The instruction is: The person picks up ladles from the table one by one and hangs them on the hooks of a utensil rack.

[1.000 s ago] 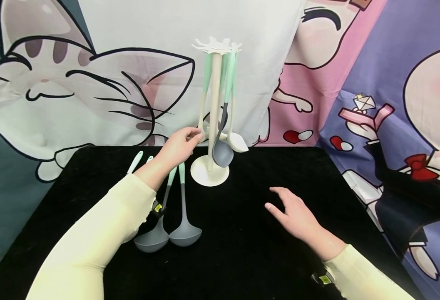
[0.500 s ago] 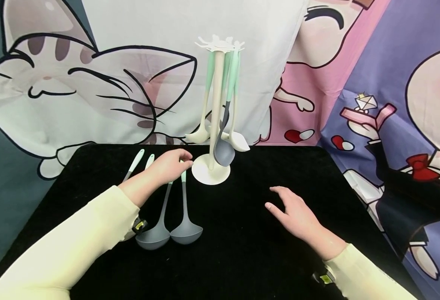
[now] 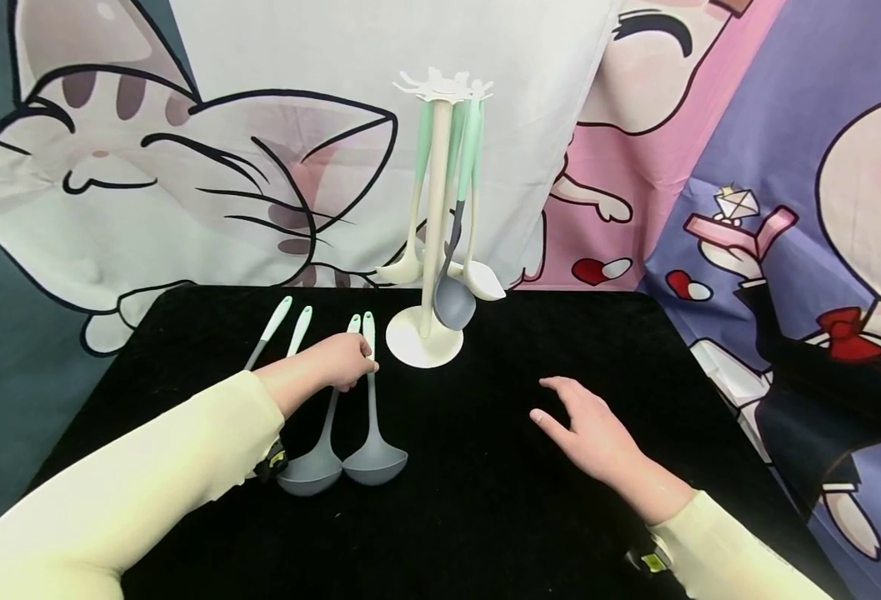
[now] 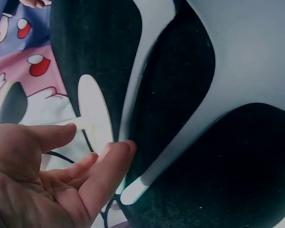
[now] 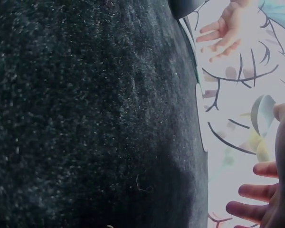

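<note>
My left hand [image 3: 342,360] is at the green handle of the rightmost grey ladle [image 3: 375,462] on the table. In the left wrist view, that hand's fingertips are right at the ladle's handle [image 4: 133,102], with the thumb apart from the fingers. A second grey ladle [image 3: 309,473] lies just left of it, its handle partly behind the hand. My right hand [image 3: 593,429] hovers at the right with fingers spread and holds nothing. A cream rack [image 3: 408,346] stands beyond the left hand, with a grey ladle [image 3: 455,304] and several white-headed utensils hanging from its hooks.
Further left lie two more green handles, one the left handle [image 3: 277,321], the other the nearer handle [image 3: 301,329]; my left arm covers their lower ends. The black table [image 3: 530,525] ends at a cartoon cloth [image 3: 245,183] behind the rack.
My left hand has left the cream utensil hanging on the rack and come down and toward me to the rightmost ladle's handle. My right hand has stayed in place.
</note>
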{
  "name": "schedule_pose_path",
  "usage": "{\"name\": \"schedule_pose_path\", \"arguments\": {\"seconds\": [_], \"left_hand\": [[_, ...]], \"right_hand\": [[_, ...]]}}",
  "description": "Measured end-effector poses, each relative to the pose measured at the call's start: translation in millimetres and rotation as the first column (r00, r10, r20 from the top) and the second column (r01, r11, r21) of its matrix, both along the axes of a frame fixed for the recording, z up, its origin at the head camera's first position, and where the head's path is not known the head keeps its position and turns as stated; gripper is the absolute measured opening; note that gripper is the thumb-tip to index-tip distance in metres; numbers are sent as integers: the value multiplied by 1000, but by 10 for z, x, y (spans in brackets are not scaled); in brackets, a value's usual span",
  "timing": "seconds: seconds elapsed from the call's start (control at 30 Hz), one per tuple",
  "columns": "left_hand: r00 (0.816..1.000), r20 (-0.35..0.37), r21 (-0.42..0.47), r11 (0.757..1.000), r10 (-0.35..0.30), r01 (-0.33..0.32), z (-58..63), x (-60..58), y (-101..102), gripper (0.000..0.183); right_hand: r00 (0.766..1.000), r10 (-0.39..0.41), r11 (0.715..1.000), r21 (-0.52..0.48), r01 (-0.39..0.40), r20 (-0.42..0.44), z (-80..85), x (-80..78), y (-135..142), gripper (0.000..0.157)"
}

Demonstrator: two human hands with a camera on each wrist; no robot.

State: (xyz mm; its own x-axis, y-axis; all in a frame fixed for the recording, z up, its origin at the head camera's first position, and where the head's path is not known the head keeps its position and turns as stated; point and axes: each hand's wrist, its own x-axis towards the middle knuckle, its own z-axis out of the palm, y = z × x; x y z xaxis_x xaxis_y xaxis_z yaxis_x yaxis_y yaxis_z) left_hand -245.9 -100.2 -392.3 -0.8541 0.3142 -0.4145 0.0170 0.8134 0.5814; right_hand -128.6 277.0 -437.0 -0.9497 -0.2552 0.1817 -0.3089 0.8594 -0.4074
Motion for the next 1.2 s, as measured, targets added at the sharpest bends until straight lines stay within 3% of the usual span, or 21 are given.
{"name": "schedule_pose_path", "arguments": {"seconds": [0.2,0.4,0.63,0.87,1.2], "left_hand": [[997,70,-89,996,-21,28,-72,-22,38,41],[992,125,-160,987,34,-14,-125,-76,97,26],[982,183,-238,971,46,-1,-207,-147,163,21],[979,195,-184,983,62,-26,-172,-118,150,18],[956,282,-45,996,83,-73,-138,-77,99,19]], "right_hand": [[1000,-17,1000,-9,17,17,-3,40,25,60],[1000,-18,1000,-10,19,15,-4,35,32,60],[999,-17,1000,-9,17,27,-29,31,36,61],[999,-23,1000,-9,24,28,-27,32,54,61],[999,-30,999,-10,31,19,-18,49,75,59]]}}
